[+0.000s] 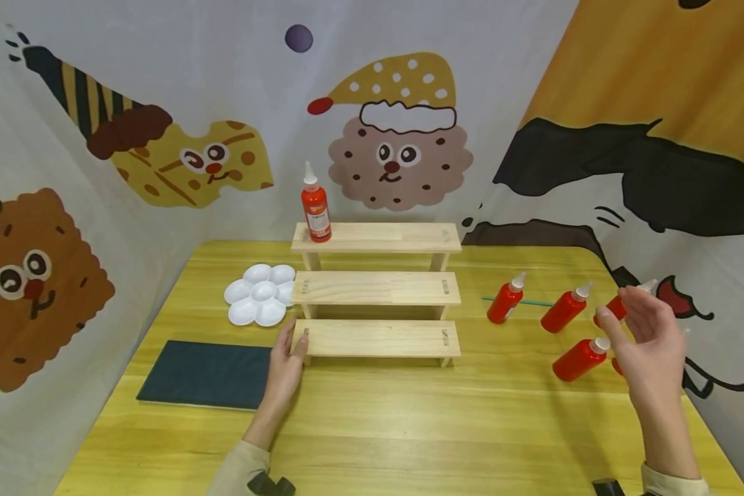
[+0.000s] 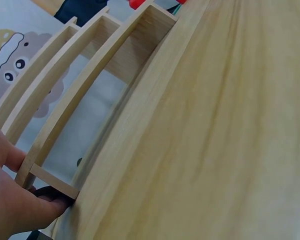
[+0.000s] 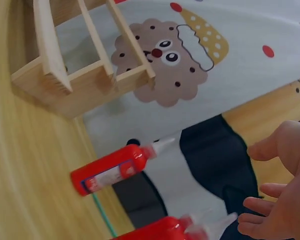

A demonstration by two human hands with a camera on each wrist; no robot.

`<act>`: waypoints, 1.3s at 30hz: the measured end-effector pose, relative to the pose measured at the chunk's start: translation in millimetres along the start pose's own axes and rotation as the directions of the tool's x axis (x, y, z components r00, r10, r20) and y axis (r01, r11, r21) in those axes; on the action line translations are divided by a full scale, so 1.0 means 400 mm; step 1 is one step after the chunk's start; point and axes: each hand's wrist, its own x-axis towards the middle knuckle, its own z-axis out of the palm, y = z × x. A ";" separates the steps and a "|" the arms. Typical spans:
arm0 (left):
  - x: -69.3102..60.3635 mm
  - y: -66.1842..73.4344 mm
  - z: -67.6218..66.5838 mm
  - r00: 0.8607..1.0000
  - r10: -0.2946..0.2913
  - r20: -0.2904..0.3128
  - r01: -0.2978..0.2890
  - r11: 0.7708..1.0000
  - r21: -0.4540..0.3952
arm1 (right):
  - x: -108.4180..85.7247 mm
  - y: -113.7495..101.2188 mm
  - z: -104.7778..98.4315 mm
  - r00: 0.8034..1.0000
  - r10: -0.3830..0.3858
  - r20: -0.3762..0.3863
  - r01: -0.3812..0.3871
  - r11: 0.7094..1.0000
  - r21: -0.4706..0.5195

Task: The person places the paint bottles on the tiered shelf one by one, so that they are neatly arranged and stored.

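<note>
The left hand grips the left end of the lowest step of a three-step wooden rack; in the left wrist view its thumb and fingers are round the rack's end. Over the red bottles at the right, the right hand is raised with fingers apart, holding nothing. Behind it a red bottle is partly hidden. Close by stand other red bottles with white nozzles. One red bottle stands upright on the top step's left end. The right wrist view shows the right hand beside two bottles.
A white flower-shaped palette lies left of the rack, touching or close to it. In front of that is a dark rectangular board. A thin teal stick lies behind the bottles. A cartoon-printed cloth hangs behind the wooden table.
</note>
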 end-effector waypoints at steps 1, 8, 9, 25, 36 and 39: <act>-0.001 0.000 0.000 1.000 -0.005 0.002 0.005 1.000 -0.002 | -0.002 0.011 -0.001 1.000 0.010 0.010 -0.010 1.000 -0.007; -0.006 0.005 -0.003 1.000 0.000 0.010 0.000 1.000 -0.006 | -0.019 0.077 0.003 0.995 0.089 0.054 -0.085 0.994 -0.062; -0.006 0.005 -0.004 1.000 -0.001 0.010 0.001 1.000 -0.009 | -0.020 0.086 0.005 0.993 0.099 0.060 -0.095 0.993 -0.066; -0.004 0.000 -0.003 1.000 -0.002 0.010 0.002 1.000 -0.011 | -0.039 0.186 0.042 0.977 0.161 0.141 -0.152 0.986 -0.071; -0.005 0.001 -0.002 1.000 0.006 0.006 -0.006 1.000 -0.004 | -0.050 0.238 0.063 0.951 0.152 0.270 -0.133 0.987 -0.085; -0.005 0.000 -0.001 1.000 0.006 0.008 -0.006 1.000 -0.008 | -0.059 0.250 0.076 0.950 0.123 0.286 -0.105 0.991 -0.078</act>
